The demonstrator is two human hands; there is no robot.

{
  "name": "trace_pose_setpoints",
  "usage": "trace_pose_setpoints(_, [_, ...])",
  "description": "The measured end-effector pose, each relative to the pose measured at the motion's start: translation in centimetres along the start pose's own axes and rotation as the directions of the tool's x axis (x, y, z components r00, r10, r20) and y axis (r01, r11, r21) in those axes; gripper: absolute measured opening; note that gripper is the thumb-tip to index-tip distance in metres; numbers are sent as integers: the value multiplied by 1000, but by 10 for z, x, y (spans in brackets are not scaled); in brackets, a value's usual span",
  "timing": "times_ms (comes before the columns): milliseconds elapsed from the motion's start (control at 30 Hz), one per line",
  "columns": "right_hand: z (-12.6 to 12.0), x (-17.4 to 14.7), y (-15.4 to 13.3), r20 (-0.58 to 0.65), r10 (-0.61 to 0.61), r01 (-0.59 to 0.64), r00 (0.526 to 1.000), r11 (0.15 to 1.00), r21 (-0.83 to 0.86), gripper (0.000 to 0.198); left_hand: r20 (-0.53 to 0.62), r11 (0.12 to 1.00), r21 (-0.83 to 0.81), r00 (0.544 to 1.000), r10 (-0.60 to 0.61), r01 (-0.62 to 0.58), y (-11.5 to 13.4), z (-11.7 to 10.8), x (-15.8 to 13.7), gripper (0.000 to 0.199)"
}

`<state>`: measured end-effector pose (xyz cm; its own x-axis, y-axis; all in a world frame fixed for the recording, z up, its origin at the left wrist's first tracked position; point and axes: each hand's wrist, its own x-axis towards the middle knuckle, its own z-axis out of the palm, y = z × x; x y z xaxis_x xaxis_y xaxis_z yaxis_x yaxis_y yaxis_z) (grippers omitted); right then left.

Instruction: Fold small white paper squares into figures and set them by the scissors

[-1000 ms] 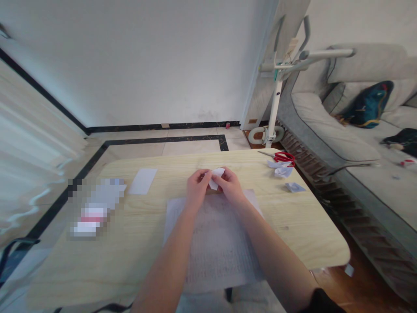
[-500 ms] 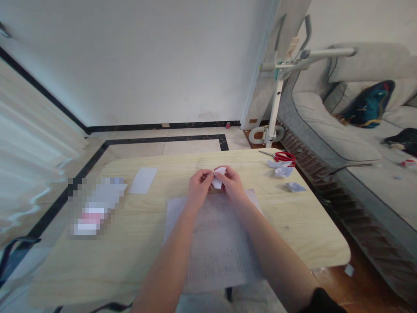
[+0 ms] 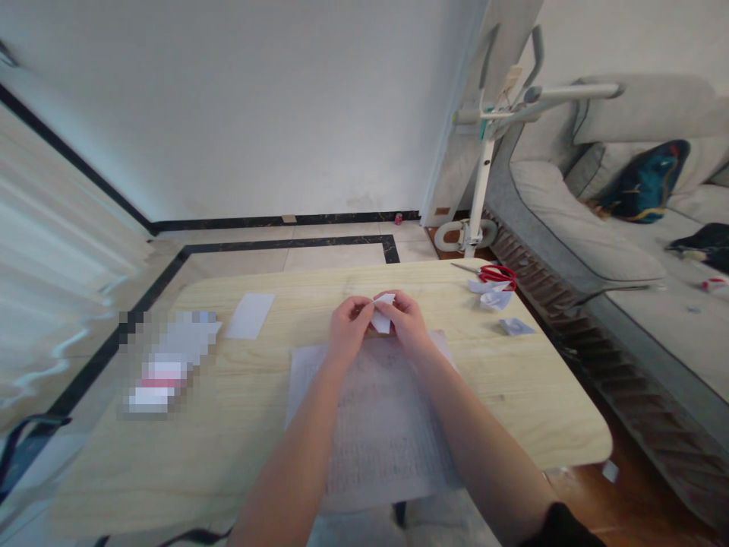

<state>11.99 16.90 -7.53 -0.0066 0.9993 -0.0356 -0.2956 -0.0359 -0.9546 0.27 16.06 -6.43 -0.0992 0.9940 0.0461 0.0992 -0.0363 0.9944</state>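
Between my two hands is a small piece of folded white paper (image 3: pixel 383 320), held just above the far edge of a large printed sheet (image 3: pixel 387 425). My left hand (image 3: pixel 348 325) pinches its left side with thumb and fingertips. On the other side, my right hand (image 3: pixel 407 317) is closed on the paper, thumb across its front and fingers behind. The hands nearly meet at the thumbs. Part of the paper is hidden by the fingers, so its full shape does not show.
A blank white sheet (image 3: pixel 250 315) lies left on the wooden table (image 3: pixel 512 403), beside a pixelated area. At the far right are red-handled scissors (image 3: pixel 497 275), crumpled white paper (image 3: pixel 494 298) and a folded paper piece (image 3: pixel 515 327). A grey sofa (image 3: pixel 615 266) stands beyond.
The folded paper has tilted slightly between my fingers, its lower part showing a little more. Both hands keep nearly the same place and grip.
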Motion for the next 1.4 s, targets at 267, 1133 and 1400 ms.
trace_pose_setpoints(267, [-3, 2, 2, -9, -55, 54, 998, 998, -45, 13, -5, 1000, 22, 1000, 6, -6, -1, 0, 1, 16])
trace_pose_setpoints(1133, [-3, 3, 5, -44, -24, 24, 999, 1000, -11, 11, -6, 999, -23, 1000, 26, -26, -4, 1, 2, 12])
trace_pose_setpoints(1400, [-3, 4, 9, -10, -44, 43, 999, 998, -53, 10, -31, 999, -35, 999, 39, -41, -5, 1, 2, 7])
